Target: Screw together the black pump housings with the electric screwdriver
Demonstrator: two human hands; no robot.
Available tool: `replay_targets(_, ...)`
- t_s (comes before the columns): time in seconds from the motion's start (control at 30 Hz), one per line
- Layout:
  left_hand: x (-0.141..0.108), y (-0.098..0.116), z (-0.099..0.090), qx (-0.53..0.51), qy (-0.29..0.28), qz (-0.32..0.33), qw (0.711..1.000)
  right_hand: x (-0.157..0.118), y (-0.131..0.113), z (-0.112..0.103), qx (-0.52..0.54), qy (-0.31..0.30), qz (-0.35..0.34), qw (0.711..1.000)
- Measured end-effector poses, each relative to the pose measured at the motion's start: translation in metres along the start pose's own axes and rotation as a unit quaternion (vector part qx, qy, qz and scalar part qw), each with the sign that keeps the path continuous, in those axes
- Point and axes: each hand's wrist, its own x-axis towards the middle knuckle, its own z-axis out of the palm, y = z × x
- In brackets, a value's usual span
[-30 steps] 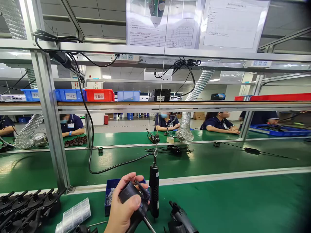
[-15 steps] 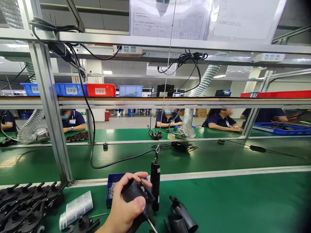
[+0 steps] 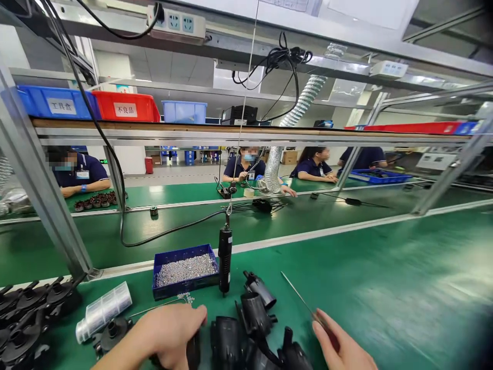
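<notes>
My left hand [image 3: 171,329] is low in front, its back towards me and its fingers curled down over a black plastic housing [image 3: 193,350]. Most of that housing and the fingertips are hidden. In my right hand [image 3: 341,343], at the lower right, a thin straight metal rod [image 3: 296,292] is pinched, its far end pointing up and left. Between the hands lie several black cylindrical housings [image 3: 254,313]. Beyond my left hand is a blue tray [image 3: 185,285] of small shiny metal pieces, with a few pieces loose on the green mat.
A black electric screwdriver [image 3: 225,259] hangs upright on a cord beside the tray. To the left lie a clear ribbed plastic cylinder [image 3: 103,311] and rows of black round parts [image 3: 23,329]. A metal post [image 3: 50,195] rises at left. Several co-workers sit across the bench.
My left hand has come down and left from in front of the tray, uncovering its contents. My right hand has come into view with the rod. The view has tilted down and turned right.
</notes>
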Motion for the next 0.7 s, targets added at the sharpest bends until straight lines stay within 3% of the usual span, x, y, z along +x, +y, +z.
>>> replay_targets(0.1,0.018,-0.014,0.044,-0.008,-0.006,0.072,0.997,-0.011,0.001,0.010,-0.040,0.065,-0.066,0.995)
replay_targets(0.17,0.021,-0.011,0.054,-0.024,-0.009,0.082,0.996,-0.024,-0.017,0.009,-0.051,0.122,-0.108,0.985)
replay_targets(0.2,0.017,-0.006,0.050,-0.028,-0.012,0.077,0.997,-0.029,-0.029,0.007,-0.043,0.135,-0.120,0.983)
replay_targets(0.27,0.003,0.007,0.026,-0.038,-0.014,0.060,0.997,-0.036,-0.054,0.000,-0.013,0.135,-0.133,0.982)
replay_targets(0.33,-0.020,0.012,-0.010,-0.048,-0.040,0.033,0.998,-0.038,-0.075,-0.009,0.011,0.129,-0.142,0.981)
replay_targets(0.4,-0.044,0.001,-0.045,-0.043,-0.007,-0.041,0.998,-0.035,-0.094,-0.017,0.028,0.122,-0.151,0.981)
replay_targets(0.47,-0.061,-0.029,-0.072,-0.008,0.069,-0.091,0.993,-0.029,-0.115,-0.022,0.048,0.104,-0.162,0.980)
replay_targets(0.53,-0.071,-0.068,-0.086,0.036,0.106,-0.142,0.983,-0.023,-0.141,-0.021,0.069,0.067,-0.185,0.978)
replay_targets(0.63,-0.080,-0.117,-0.089,0.089,0.088,-0.234,0.964,-0.018,-0.196,-0.003,0.086,-0.023,-0.270,0.959)
replay_targets(0.7,-0.085,-0.136,-0.086,0.090,0.067,-0.267,0.957,-0.020,-0.238,0.019,0.096,-0.105,-0.338,0.930)
